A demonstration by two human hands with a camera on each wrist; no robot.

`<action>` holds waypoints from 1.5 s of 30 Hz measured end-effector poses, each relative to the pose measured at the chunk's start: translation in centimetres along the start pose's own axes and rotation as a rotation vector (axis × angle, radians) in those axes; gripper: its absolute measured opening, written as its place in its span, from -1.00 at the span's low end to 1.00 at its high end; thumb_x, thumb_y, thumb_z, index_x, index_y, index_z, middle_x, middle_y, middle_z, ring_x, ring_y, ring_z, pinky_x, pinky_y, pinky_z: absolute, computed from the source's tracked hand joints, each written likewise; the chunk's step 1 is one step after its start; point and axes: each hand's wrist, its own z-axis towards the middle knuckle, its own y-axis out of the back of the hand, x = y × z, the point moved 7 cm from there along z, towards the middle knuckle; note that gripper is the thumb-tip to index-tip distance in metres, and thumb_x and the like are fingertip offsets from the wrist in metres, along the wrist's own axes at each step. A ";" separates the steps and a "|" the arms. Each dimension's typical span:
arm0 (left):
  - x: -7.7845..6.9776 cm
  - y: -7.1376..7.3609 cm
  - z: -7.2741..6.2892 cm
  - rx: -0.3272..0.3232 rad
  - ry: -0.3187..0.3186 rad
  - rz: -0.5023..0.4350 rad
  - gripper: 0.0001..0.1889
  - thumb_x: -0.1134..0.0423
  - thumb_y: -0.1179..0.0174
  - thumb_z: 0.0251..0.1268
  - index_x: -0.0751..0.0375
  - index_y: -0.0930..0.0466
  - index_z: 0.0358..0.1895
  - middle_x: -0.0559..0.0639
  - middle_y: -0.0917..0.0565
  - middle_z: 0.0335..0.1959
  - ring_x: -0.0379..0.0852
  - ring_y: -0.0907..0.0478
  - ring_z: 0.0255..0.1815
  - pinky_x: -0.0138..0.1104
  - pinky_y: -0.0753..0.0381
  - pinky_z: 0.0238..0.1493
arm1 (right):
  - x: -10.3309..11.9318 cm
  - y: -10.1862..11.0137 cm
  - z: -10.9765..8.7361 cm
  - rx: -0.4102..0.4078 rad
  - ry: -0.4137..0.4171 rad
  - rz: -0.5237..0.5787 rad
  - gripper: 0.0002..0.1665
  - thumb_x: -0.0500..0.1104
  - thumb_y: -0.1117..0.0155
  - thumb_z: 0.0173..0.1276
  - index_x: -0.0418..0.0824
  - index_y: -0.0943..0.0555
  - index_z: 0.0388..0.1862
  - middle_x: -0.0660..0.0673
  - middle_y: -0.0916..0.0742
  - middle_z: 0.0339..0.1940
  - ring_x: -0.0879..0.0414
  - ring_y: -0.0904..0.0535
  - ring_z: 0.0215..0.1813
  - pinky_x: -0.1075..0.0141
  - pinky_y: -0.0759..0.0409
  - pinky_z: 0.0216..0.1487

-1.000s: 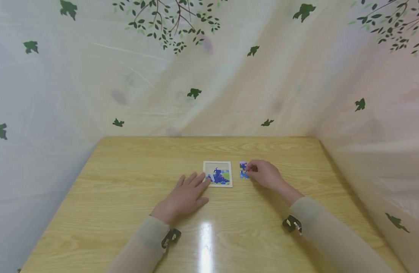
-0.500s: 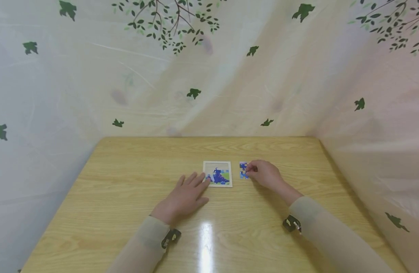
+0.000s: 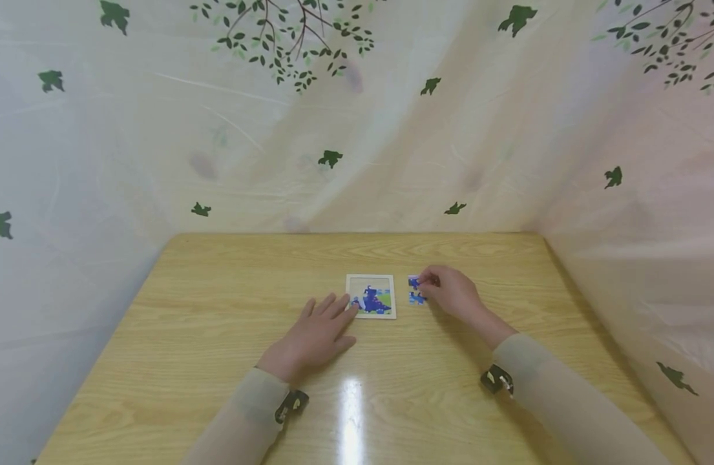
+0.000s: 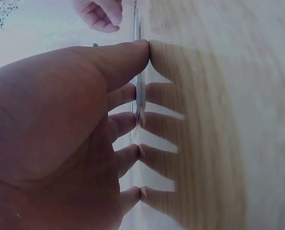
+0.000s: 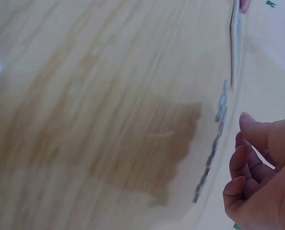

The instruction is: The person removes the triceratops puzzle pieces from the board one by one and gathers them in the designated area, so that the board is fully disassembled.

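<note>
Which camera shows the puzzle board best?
The head view: there the puzzle board shows its frame and picture. Both wrist views catch it only edge-on: by the fingers in the left, near the top in the right.

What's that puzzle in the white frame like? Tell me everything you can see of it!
The puzzle is a thin square with a white frame. Its lower part shows a dark blue creature, maybe a dinosaur, with some green on the right. The upper part has no pieces in it. It lies flat on the table, and fingers of the left hand seem to rest on its left side. I can't tell whether it's wood or card.
</note>
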 end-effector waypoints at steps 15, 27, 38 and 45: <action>0.1 0.1 0.1 -0.012 0.003 0.013 -0.29 -0.15 0.00 0.81 0.00 -0.16 0.81 0.09 -0.07 0.84 0.26 0.08 0.83 0.29 0.21 0.76 | 5.9 -2.6 1.1 0.067 0.141 0.152 -0.64 -0.23 -0.46 0.58 -0.26 -0.75 0.28 -0.09 -0.79 -0.06 0.00 -0.70 0.00 0.07 -0.74 0.08; 0.1 0.1 0.4 -0.010 -0.007 0.033 -0.28 -0.16 -0.02 0.80 0.04 -0.18 0.80 0.09 -0.10 0.83 0.27 0.05 0.82 0.32 0.17 0.75 | 8.4 -5.1 2.1 0.139 0.147 0.144 -0.57 -0.21 -0.49 0.56 -0.21 -0.74 0.35 -0.07 -0.78 0.02 0.01 -0.70 0.09 0.03 -0.74 0.20; 0.1 0.2 0.2 -0.013 -0.009 0.022 -0.30 -0.13 -0.03 0.81 0.04 -0.19 0.80 0.11 -0.10 0.83 0.28 0.04 0.82 0.32 0.17 0.75 | 8.5 -5.9 2.6 0.157 0.138 0.079 -0.55 -0.23 -0.53 0.53 -0.23 -0.74 0.35 -0.09 -0.76 -0.01 0.02 -0.68 0.05 0.07 -0.73 0.22; 0.1 0.2 0.2 -0.015 -0.007 0.025 -0.30 -0.13 -0.03 0.81 0.05 -0.19 0.80 0.11 -0.10 0.83 0.28 0.04 0.82 0.32 0.17 0.75 | 8.6 -6.1 2.5 0.173 0.120 0.033 -0.55 -0.22 -0.54 0.52 -0.24 -0.75 0.34 -0.09 -0.74 -0.02 0.02 -0.67 0.05 0.08 -0.73 0.23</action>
